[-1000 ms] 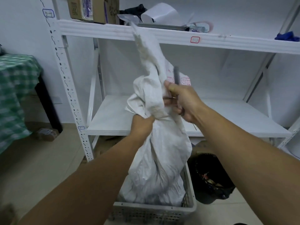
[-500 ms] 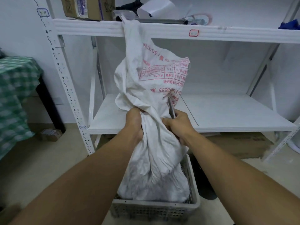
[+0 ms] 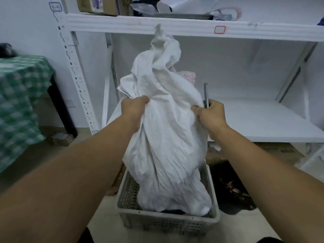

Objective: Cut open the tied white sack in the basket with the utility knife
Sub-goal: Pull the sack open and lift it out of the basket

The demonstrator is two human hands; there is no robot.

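Note:
The white woven sack (image 3: 168,141) stands upright in the grey perforated plastic basket (image 3: 168,223) on the floor. Its loose top sticks up in crumpled folds, with a bit of red print showing at the back. My left hand (image 3: 134,109) clutches the sack's left side just below the loose top. My right hand (image 3: 209,114) grips the sack's right side and also holds the grey utility knife (image 3: 205,95), which points straight up beside the cloth.
A white metal shelving rack (image 3: 192,28) stands right behind the basket, with boxes and papers on its upper shelf. A black bin (image 3: 233,186) sits right of the basket. A table with green checked cloth (image 3: 19,102) is at left.
My hands have moved apart to the sack's two sides. The loose top has dropped and folded so the red print is mostly hidden. The view has tilted down, showing more of the basket.

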